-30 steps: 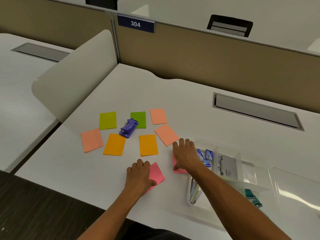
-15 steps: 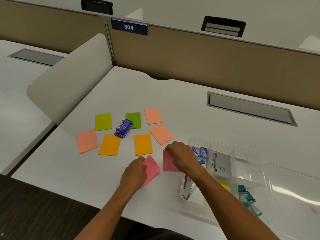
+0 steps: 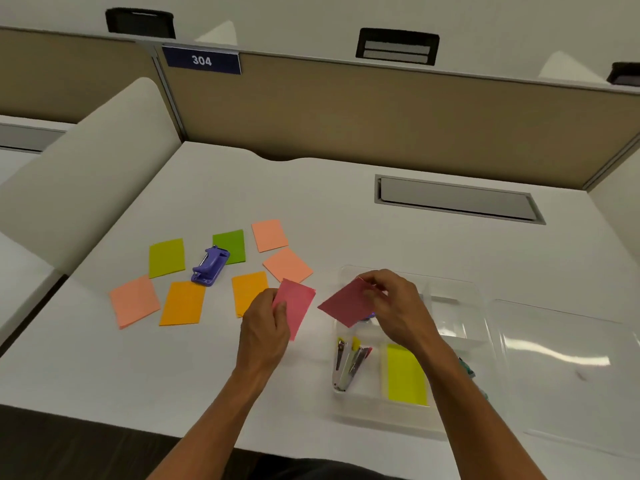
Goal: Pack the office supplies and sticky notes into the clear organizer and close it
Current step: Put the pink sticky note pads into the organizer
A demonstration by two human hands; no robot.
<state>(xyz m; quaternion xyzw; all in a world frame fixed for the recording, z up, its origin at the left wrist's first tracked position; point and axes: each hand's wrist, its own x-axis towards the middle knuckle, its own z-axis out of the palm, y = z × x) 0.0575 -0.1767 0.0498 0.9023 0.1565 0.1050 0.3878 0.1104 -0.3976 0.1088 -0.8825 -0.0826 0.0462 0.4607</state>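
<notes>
With each hand's grip pinching a lifted pink sticky note, left hand (image 3: pixel 265 323) and right hand (image 3: pixel 391 303) should stack both notes squarely before lowering them into the clear organizer (image 3: pixel 485 327) beside the yellow notes (image 3: pixel 405 375).

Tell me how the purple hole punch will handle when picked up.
The purple hole punch looks rigid and probably heavy for its size. It sits flat on its base, so rolling seems unlikely. Its lever stands raised, so it may give under a squeeze.
</notes>
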